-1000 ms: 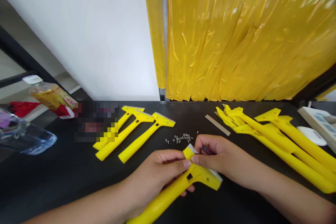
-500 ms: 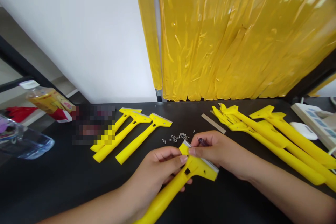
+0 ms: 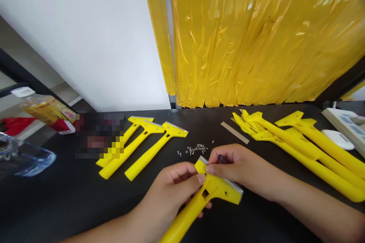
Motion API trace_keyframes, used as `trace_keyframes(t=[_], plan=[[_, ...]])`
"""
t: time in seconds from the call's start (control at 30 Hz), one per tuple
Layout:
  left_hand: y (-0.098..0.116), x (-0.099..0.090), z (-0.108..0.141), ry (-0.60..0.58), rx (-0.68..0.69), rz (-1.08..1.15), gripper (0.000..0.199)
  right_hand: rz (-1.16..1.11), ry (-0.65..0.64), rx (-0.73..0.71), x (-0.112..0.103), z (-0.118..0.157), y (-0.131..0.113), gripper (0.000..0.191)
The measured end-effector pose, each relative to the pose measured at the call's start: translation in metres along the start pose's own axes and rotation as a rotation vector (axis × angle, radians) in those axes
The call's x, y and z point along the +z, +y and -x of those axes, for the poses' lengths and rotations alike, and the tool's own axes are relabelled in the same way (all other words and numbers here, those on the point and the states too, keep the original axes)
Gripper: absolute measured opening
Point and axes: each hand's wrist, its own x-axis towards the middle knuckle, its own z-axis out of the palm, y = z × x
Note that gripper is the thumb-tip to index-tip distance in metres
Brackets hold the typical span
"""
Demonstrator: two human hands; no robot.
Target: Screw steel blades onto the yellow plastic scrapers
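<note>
A: In the head view, where is the scraper (image 3: 186, 214)?
B: Low down, near the middle, held over the black tabletop (image 3: 85, 205). Its handle slants down to the bottom edge, and its wide end points up and right.
A: What is the left hand (image 3: 178, 186) doing?
B: It is wrapped around the scraper just under the wide end, with its thumb on the front.
A: And the right hand (image 3: 235, 161)?
B: Its thumb and finger pinch the top corner, by the shiny blade (image 3: 235, 186). A dark thing (image 3: 224, 158) sits in its fingers too, but it is mostly hidden, so I can't tell what it is.
A: What is just past the hands?
B: A little heap of screws and nuts (image 3: 196, 149). A flat brown strip (image 3: 234, 133) lies to the right of it.
A: What else?
B: Three yellow scrapers (image 3: 129, 150) lie side by side on the left. More yellow handles (image 3: 285, 137) are piled on the right, near a white mouse (image 3: 338, 139). A drink bottle (image 3: 47, 112) leans over at the far left.
</note>
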Motion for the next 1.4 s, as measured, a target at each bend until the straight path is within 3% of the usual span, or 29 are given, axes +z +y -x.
trace_keyframes(t=[0.33, 0.77, 1.2, 1.4], plan=[[0.0, -0.0017, 0.0043, 0.028, 0.029, 0.02, 0.024, -0.042, -0.079, -0.011, -0.0082, -0.0009, 0.004, 0.033], [0.006, -0.0022, 0.006, 0.029, 0.019, 0.078, 0.016, -0.031, -0.06, 0.0, -0.0056, 0.0023, 0.0007, 0.031], [0.0077, -0.0028, 0.0079, -0.033, -0.086, 0.08, 0.024, -0.043, -0.055, -0.005, -0.0058, 0.0023, -0.0003, 0.032], [0.0024, -0.0035, 0.0052, -0.02, -0.042, 0.069, 0.023, -0.037, -0.043, -0.019, -0.0038, 0.0042, -0.0027, 0.033]])
